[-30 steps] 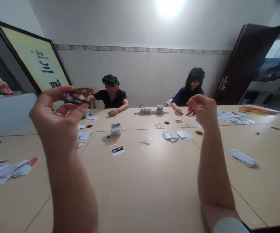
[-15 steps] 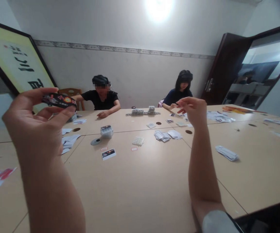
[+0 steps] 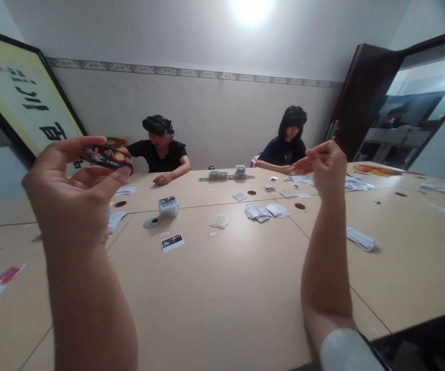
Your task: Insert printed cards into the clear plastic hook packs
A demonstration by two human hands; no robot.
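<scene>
While the left hand (image 3: 70,186) pinches one card (image 3: 104,157), the right hand (image 3: 329,167) bends, grip unclear.

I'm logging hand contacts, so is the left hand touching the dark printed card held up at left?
Touching: the head view shows the left hand gripping the dark printed card, thumb against its edge.

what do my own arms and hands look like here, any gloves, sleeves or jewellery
The left hand and right hand show no gloves, rings or watch. The left forearm and right forearm look bare. A pale grey sleeve shows on the right; none shows on the left.
</scene>
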